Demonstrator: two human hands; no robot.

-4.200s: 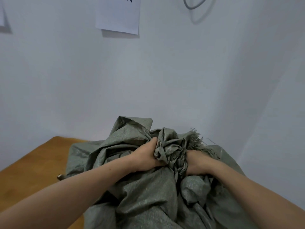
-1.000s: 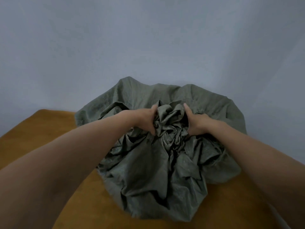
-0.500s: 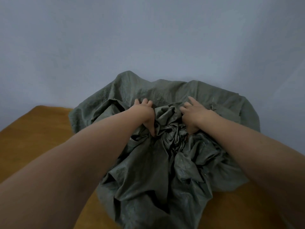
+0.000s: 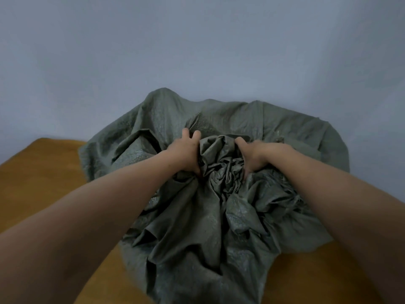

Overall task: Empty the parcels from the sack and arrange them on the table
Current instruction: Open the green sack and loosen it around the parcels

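Note:
A grey-green woven sack (image 4: pixel 197 227) lies bulging and crumpled on the wooden table (image 4: pixel 39 183). Its mouth is bunched into a knot of folds (image 4: pixel 221 163) on top. My left hand (image 4: pixel 183 154) sits on the left side of that bunch, with the thumb dug down into the folds and two fingers reaching over the cloth behind. On the right side, my right hand (image 4: pixel 257 155) holds the bunch with its thumb tucked into the fabric. No parcels show; whatever the sack holds is hidden.
A plain pale wall (image 4: pixel 197 51) rises right behind the sack. Bare wood of the table shows at the left and at the lower right (image 4: pixel 317 277). Both forearms reach in from the bottom corners.
The sack came down onto the table. Both hands loosened their tight fists on the bunched mouth, and their fingers spread outward over the cloth to either side.

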